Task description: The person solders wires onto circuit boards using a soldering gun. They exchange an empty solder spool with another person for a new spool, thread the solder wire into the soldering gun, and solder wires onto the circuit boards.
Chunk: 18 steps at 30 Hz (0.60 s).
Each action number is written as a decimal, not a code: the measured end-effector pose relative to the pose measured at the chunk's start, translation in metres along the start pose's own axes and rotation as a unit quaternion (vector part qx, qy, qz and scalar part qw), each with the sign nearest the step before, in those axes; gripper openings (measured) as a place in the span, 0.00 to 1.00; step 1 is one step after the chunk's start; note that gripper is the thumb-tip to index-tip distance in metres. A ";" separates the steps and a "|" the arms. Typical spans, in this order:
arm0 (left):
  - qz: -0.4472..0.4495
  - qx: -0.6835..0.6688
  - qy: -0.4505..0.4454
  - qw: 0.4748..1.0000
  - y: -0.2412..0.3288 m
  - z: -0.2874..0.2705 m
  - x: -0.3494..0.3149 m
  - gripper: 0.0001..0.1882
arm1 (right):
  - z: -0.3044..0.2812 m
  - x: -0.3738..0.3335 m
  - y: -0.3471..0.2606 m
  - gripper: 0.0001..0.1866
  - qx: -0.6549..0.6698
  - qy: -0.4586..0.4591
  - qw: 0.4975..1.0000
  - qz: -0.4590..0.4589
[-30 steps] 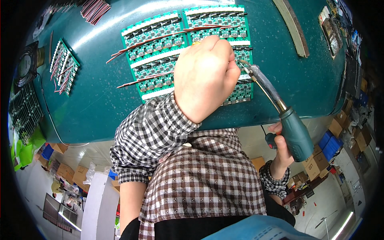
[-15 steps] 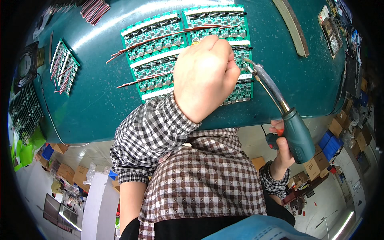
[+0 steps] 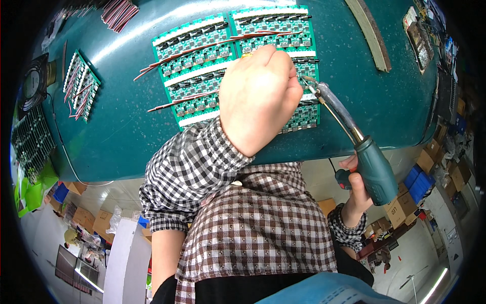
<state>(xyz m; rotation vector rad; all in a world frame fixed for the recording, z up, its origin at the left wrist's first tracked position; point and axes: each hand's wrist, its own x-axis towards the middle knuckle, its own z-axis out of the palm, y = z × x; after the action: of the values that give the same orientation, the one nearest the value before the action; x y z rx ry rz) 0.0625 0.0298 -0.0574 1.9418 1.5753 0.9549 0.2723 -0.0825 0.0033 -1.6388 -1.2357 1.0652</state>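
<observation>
Two panels of green circuit boards lie side by side, the left panel (image 3: pixel 174 80) and the right panel (image 3: pixel 302 120). Red and black wires (image 3: pixel 188 52) run across them in rows. My left hand (image 3: pixel 259 101) is closed over the inner part of both panels, covering some of the boards. Its fingertips are hidden, as is whatever they pinch. In my right hand (image 3: pixel 358 195) is a green-handled soldering gun (image 3: pixel 375 169) with a red trigger. The gun's tip (image 3: pixel 308 81) is over the right panel, close beside my left fingers.
A smaller board with wires (image 3: pixel 83 88) lies at left, near a black fan (image 3: pixel 34 81) and stacked boards (image 3: pixel 33 142). A wire bundle (image 3: pixel 119 14) sits at the far edge. To the right are a curved wooden strip (image 3: pixel 372 38) and a stained block (image 3: pixel 417 40).
The soldering gun has shifted slightly left, bringing its tip nearer my left fingers. My left hand stays nearly still over the boards.
</observation>
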 end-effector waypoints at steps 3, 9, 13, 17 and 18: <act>0.006 0.004 0.005 1.000 -0.001 0.001 0.000 0.06 | 0.001 0.000 -0.001 0.25 -0.011 -0.001 1.000 -0.009; 0.011 0.008 0.011 1.000 -0.003 0.002 -0.002 0.07 | -0.001 0.000 0.000 0.26 0.000 -0.005 1.000 -0.009; 0.012 0.008 0.009 1.000 -0.003 0.002 -0.001 0.07 | -0.001 0.000 0.004 0.27 0.002 -0.010 1.000 -0.013; 0.010 0.001 0.012 1.000 -0.002 0.002 -0.001 0.07 | -0.001 -0.001 0.005 0.28 0.012 -0.009 1.000 -0.011; 0.009 0.002 0.011 1.000 -0.002 0.003 -0.001 0.07 | -0.001 -0.001 0.007 0.28 0.010 -0.010 1.000 -0.009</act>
<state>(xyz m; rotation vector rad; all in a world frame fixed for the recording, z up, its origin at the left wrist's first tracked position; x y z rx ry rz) 0.0628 0.0295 -0.0610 1.9579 1.5758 0.9848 0.2754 -0.0847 -0.0023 -1.6013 -1.2473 1.0822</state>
